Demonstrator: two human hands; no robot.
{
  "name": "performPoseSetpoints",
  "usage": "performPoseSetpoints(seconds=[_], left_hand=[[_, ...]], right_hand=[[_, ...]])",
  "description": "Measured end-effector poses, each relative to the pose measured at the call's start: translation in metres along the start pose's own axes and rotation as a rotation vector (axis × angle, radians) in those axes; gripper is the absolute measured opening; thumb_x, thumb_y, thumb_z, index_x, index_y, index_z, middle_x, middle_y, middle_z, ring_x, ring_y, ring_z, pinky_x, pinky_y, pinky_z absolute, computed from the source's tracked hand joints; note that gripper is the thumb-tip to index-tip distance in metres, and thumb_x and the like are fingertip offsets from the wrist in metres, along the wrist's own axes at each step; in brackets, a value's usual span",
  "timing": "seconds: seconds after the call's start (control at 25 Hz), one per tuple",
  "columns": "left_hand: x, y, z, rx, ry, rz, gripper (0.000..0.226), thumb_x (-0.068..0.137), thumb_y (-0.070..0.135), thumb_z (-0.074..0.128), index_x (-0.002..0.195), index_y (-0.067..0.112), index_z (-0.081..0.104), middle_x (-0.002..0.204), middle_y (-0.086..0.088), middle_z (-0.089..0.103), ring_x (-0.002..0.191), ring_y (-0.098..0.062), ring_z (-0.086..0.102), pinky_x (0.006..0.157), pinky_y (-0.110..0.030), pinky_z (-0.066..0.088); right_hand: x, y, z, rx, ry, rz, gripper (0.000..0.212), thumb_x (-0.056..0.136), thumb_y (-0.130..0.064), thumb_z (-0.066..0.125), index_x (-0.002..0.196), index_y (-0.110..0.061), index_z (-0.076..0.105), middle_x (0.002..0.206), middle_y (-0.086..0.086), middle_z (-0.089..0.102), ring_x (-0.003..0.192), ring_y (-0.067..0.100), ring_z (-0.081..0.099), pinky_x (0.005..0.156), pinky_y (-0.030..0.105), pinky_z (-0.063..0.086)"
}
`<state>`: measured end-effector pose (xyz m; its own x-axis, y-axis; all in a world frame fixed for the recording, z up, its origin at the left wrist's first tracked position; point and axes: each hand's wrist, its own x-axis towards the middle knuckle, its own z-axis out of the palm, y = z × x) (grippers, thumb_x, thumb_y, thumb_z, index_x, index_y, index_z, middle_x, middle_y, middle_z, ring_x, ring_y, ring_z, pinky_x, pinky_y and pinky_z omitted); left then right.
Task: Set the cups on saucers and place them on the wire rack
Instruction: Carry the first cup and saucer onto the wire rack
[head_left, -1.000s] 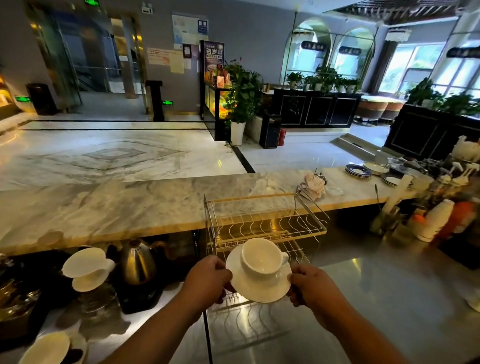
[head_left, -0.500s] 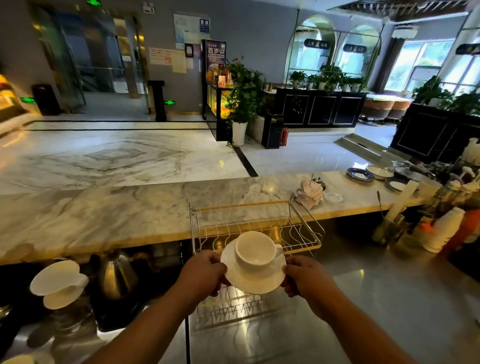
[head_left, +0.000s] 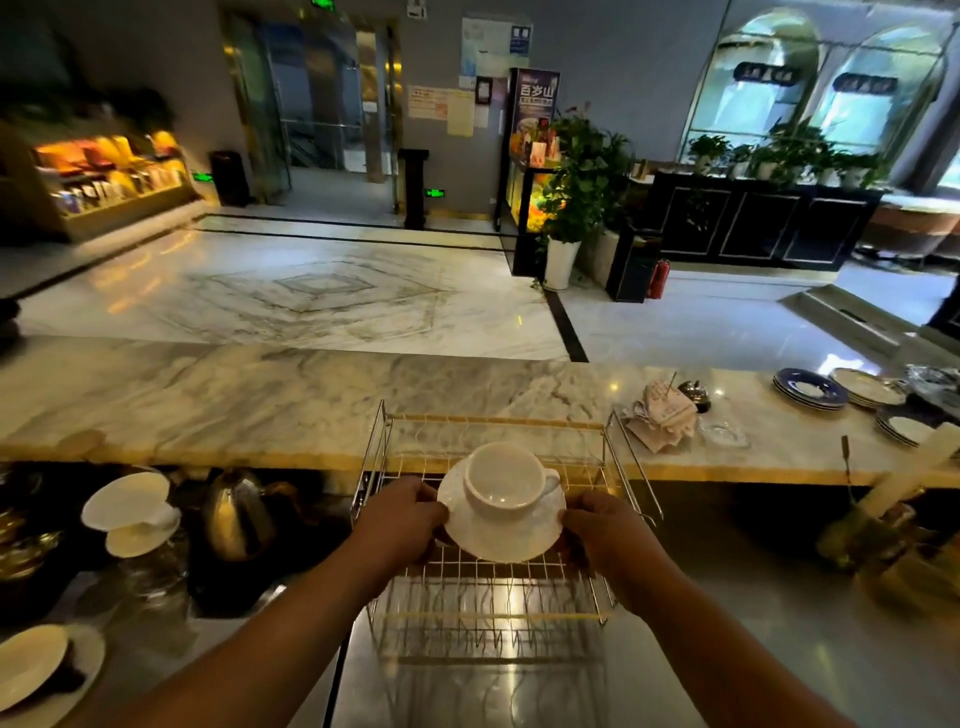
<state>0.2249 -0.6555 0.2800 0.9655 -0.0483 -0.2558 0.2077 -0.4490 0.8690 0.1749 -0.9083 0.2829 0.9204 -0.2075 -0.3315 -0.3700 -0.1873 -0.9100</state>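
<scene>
A white cup (head_left: 504, 482) stands upright on a white saucer (head_left: 501, 530), its handle pointing right. My left hand (head_left: 397, 519) grips the saucer's left rim and my right hand (head_left: 605, 535) grips its right rim. The saucer hangs just over the top shelf of the wire rack (head_left: 493, 592), which stands on the steel counter right in front of me. Whether the saucer touches the wires I cannot tell. More white cups and saucers (head_left: 130, 512) sit at the left, and another pair (head_left: 36, 670) lies at the bottom left corner.
A steel kettle (head_left: 236, 514) stands left of the rack. The marble bar top (head_left: 260, 405) runs behind it, carrying folded paper napkins (head_left: 662, 415), a glass ashtray (head_left: 722, 434) and stacked plates (head_left: 810, 389). Bottles and containers (head_left: 883, 525) crowd the right.
Both hands carried the cup and saucer forward and down over the rack's top shelf. My view swung left, bringing the rack to the centre.
</scene>
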Motion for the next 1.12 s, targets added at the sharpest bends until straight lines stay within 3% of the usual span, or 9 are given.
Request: performPoseSetpoints(seconds=[0.12,0.44,0.56,0.72,0.92,1.12], left_hand=[[0.014,0.005,0.008,0.022,0.000,0.002,0.006,0.097,0.014,0.065,0.103,0.015,0.066,0.092,-0.011,0.078,0.071,-0.022,0.078,0.055,-0.033,0.057],[0.060,0.008,0.021,0.078,0.011,-0.030,0.003,0.096,0.017,0.066,0.097,0.020,0.066,0.089,-0.007,0.079,0.061,-0.019,0.071,0.052,-0.031,0.056],[0.077,0.006,0.027,0.108,0.008,-0.031,0.005,0.095,0.019,0.067,0.094,0.024,0.066,0.092,-0.003,0.078,0.078,-0.021,0.076,0.058,-0.034,0.057],[0.099,0.003,0.032,0.169,0.008,-0.028,0.007,0.094,0.021,0.068,0.092,0.027,0.067,0.093,0.002,0.077,0.084,-0.015,0.075,0.065,-0.033,0.056],[0.110,-0.003,0.038,0.203,0.021,-0.050,0.003,0.094,0.021,0.070,0.096,0.023,0.070,0.092,0.007,0.072,0.082,-0.011,0.070,0.061,-0.028,0.049],[0.112,-0.005,0.040,0.233,0.035,-0.038,0.006,0.095,0.024,0.070,0.093,0.029,0.067,0.088,0.010,0.070,0.076,-0.010,0.068,0.057,-0.029,0.048]], right_hand=[[0.019,-0.001,-0.006,-0.018,0.007,0.007,0.012,0.101,-0.011,0.058,0.100,-0.014,0.070,0.087,0.015,0.077,0.075,0.027,0.075,0.063,0.034,0.063],[0.063,-0.005,-0.008,-0.105,0.002,0.011,0.011,0.101,-0.014,0.058,0.099,-0.013,0.069,0.081,0.011,0.077,0.055,0.012,0.072,0.050,0.022,0.055],[0.082,-0.005,-0.010,-0.147,-0.003,0.022,0.011,0.101,-0.015,0.058,0.101,-0.014,0.068,0.082,0.011,0.076,0.055,0.014,0.067,0.051,0.026,0.055],[0.102,-0.001,-0.011,-0.182,-0.029,0.030,0.010,0.101,-0.014,0.058,0.100,-0.013,0.068,0.082,0.014,0.075,0.058,0.017,0.064,0.049,0.028,0.053],[0.115,0.005,-0.013,-0.182,-0.038,0.039,0.010,0.100,-0.010,0.058,0.099,-0.012,0.068,0.092,0.025,0.075,0.057,0.021,0.063,0.050,0.032,0.055],[0.120,0.008,-0.012,-0.177,-0.038,0.053,0.010,0.100,-0.011,0.058,0.102,-0.013,0.067,0.086,0.018,0.073,0.062,0.023,0.064,0.057,0.034,0.057]])
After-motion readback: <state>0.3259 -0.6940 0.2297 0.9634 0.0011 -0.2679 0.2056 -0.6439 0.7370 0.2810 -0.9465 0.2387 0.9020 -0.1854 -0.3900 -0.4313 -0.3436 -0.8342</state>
